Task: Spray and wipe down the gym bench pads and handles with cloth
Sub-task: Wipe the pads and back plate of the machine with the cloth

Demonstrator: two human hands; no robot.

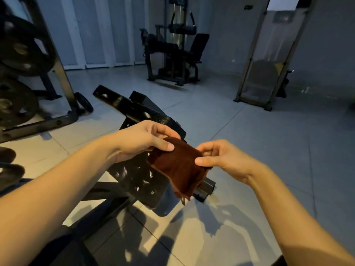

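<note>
Holding a dark red cloth (178, 166) up with both hands, right over the black bench pad (138, 179). The left hand (142, 139) pinches the cloth's upper left edge, thumb underneath and fingers curled over the top. The right hand (224, 160) pinches the right edge the same way, thumb pressed on the near side of the fabric. So both hands are closed on the cloth, and it's stretched a bit between them while the bottom part droops down with a frayed corner hanging. It isn't touching the pad, just held above its right side.

The pad itself is tilted and has white smears and blobs (124, 170) scattered across its surface, wet foam or spray by the look of it. Further up is another black padded section (130, 106) with a few of the same white spots on it. A square metal tube of the bench frame (208, 186) sticks out just under the hanging cloth.

Around it: pale tiled floor (249, 141), a rack with big black weight plates (21, 48) on the left, a cable machine (172, 54) with a seat back against the far wall, and a tall framed mirror (269, 54) leaning on the right. Lighting is pretty dim, with hard shadows of the arms on the tiles below.
</note>
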